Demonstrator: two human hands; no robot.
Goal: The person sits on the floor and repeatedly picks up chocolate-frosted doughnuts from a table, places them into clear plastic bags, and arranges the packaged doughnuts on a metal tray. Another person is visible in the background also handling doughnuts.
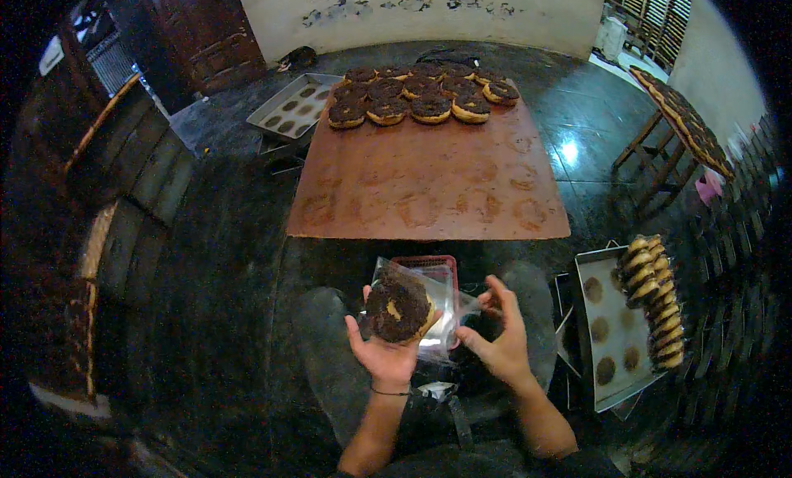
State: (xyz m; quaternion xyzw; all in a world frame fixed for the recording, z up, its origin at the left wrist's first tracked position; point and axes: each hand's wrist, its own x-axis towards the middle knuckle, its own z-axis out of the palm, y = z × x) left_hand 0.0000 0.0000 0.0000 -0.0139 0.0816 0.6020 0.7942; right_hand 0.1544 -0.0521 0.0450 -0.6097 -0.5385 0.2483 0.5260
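Note:
A ring doughnut with dark crumbly topping rests on the upturned palm of my left hand, the fingers curled up around its sides. A clear plastic bag lies over and around the doughnut; how far it encloses it is hard to make out. My right hand is to the right, its fingers on the stretched edge of the bag. Below both hands, a pink-red plastic basket with clear plastic sheets or bags in it stands partly hidden between my knees.
Ahead is a low brown table, with rows of similar doughnuts at its far end. A metal tray with stacked doughnuts stands at right. Another tray is far left, and a doughnut-covered board rests on a stool.

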